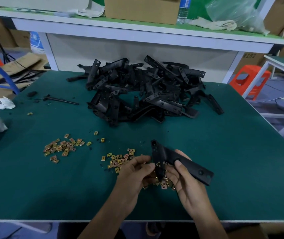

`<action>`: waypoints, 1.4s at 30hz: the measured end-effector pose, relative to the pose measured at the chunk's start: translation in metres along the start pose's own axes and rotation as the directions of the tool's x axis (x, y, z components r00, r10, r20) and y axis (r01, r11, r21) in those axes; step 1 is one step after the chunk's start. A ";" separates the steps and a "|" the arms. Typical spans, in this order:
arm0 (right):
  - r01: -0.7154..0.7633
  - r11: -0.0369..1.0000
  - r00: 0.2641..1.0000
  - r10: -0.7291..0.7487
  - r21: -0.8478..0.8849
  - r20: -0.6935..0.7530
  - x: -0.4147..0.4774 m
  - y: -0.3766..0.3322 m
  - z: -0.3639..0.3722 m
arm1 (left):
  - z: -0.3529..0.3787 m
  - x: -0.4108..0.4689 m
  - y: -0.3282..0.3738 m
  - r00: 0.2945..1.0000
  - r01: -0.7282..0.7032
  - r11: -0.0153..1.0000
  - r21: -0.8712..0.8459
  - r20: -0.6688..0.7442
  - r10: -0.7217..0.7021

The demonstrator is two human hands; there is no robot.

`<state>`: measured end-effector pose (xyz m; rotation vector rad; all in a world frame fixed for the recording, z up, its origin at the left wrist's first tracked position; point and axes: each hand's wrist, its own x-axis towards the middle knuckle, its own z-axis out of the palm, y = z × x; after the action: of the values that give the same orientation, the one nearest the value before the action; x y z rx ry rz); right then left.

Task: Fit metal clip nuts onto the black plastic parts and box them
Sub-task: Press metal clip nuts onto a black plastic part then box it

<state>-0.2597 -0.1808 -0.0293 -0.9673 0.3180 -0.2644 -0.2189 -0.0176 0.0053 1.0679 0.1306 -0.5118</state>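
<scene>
Your right hand (pixel 184 180) grips one black plastic part (pixel 186 163), a flat, matte, angled strap with round holes along its face. Your thumb lies on the top surface and your fingers are curled beneath it. The part is held just above the near edge of the bench (pixel 224 169), with one end pointing away from you and the other pointing to your right. Your left hand (pixel 134 171) is close against the right, and its curled fingertips pinch the short tab that drops from the part's bend. A brass-coloured glint shows at that tab, but you cannot tell whether a nut is seated there. Directly under both hands lies a loose heap of clip nuts (pixel 118 161), small folded squares of yellow-plated metal. A second scatter of clip nuts (pixel 60 147) lies well apart to the left. At the far centre of the green, felt-like bench surface is a tangled pile of black parts (pixel 146 90). A thin black rod (pixel 62 100) lies left of that pile, near a crumpled white tissue (pixel 3 103). On the white shelf behind the bench stand a cardboard box (pixel 141 9) and a clear water bottle (pixel 183 11).
</scene>
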 end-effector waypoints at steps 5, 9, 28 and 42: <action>0.008 0.999 1.000 -0.008 -0.034 0.003 0.001 0.003 -0.002 | -0.005 0.003 0.002 0.999 0.006 0.998 0.056 0.034 -0.008; 0.021 0.996 0.999 -0.017 -0.088 0.047 0.000 0.005 -0.005 | -0.009 0.003 0.007 0.991 0.007 0.986 0.166 0.132 -0.029; -0.039 0.991 0.999 0.041 0.125 -0.010 0.004 0.003 -0.012 | -0.053 0.064 0.032 0.889 -0.168 -0.232 0.958 0.249 0.384; -0.056 0.991 0.998 0.059 0.120 -0.019 0.004 0.003 -0.012 | -0.054 0.069 0.028 0.891 -0.232 -0.068 0.970 0.240 0.384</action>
<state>-0.2602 -0.1896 -0.0385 -0.8366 0.3463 -0.2390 -0.1383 0.0166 -0.0226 2.5514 -0.5240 0.0222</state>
